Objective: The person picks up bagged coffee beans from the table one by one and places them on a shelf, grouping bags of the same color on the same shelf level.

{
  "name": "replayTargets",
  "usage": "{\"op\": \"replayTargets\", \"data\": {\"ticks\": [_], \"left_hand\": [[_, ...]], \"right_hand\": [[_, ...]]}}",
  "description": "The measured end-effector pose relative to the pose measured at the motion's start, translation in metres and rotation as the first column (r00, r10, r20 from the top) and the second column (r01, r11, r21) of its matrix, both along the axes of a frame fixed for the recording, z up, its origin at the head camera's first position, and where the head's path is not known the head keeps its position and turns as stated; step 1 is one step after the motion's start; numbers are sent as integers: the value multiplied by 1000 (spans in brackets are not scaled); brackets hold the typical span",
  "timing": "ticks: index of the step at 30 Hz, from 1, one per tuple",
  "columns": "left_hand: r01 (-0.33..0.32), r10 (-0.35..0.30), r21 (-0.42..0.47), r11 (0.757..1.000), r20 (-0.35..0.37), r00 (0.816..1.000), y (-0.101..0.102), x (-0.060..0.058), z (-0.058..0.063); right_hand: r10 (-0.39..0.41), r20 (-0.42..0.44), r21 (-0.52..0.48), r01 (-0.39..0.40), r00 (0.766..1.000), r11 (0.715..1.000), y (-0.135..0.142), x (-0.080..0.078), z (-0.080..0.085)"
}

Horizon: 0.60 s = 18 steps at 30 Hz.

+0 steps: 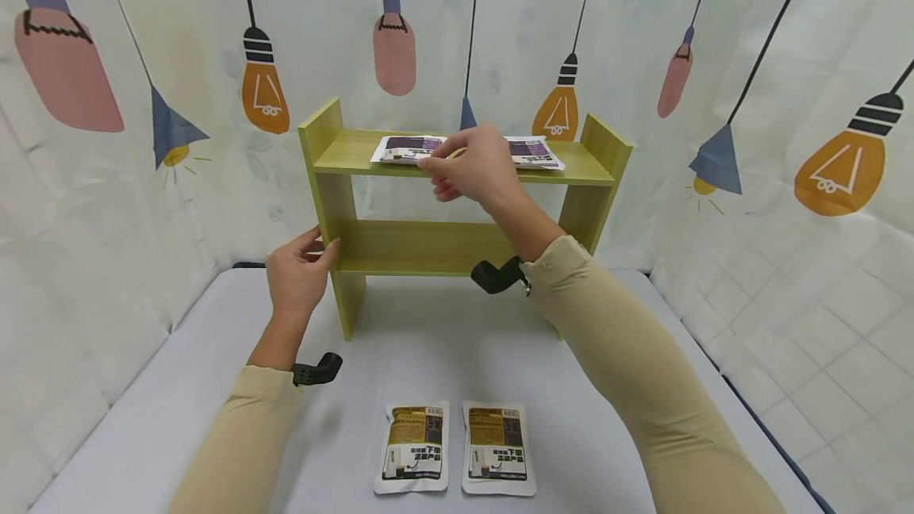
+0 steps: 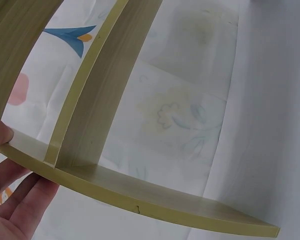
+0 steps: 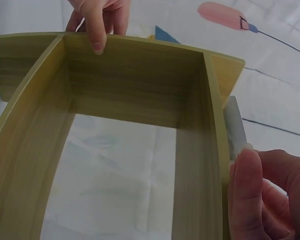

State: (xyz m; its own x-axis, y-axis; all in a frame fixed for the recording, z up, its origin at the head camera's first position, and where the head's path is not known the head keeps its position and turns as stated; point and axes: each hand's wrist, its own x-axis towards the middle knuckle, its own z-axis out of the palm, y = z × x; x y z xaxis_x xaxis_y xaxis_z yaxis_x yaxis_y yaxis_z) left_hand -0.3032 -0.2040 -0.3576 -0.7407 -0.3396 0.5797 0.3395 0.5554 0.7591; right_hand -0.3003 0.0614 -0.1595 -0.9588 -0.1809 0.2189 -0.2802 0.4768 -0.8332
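Left hand: fingers curled round side of pale yellow-green wooden two-tier shelf. Right hand: fingers bent, nearly together at flat purple-and-white pouch on upper tier; pinch uncertain. Best: frame braced, pouch nudged lightly, flat.

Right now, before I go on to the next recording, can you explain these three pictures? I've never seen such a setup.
There is no machine arm here: a person works with bare hands. The widest picture comes from a camera worn on the head, looking forward and down; the other two come from cameras on the left and right wrists.

A wooden shelf stands on a white table. In front of it lie a left pouch and a right pouch, both brown and white.

The left hand grips the shelf's left side panel. The right hand has its fingertips at the left purple packet on top; whether it pinches it, I cannot tell. The right purple packet lies beyond that hand.
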Motion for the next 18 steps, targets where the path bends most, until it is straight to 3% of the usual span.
{"op": "replayTargets", "data": {"ticks": [18], "left_hand": [[-2, 2, -4, 1000, 1, 1000, 0, 0, 0]], "right_hand": [[-5, -7, 22, 5, 1000, 1000, -3, -2, 1]]}}
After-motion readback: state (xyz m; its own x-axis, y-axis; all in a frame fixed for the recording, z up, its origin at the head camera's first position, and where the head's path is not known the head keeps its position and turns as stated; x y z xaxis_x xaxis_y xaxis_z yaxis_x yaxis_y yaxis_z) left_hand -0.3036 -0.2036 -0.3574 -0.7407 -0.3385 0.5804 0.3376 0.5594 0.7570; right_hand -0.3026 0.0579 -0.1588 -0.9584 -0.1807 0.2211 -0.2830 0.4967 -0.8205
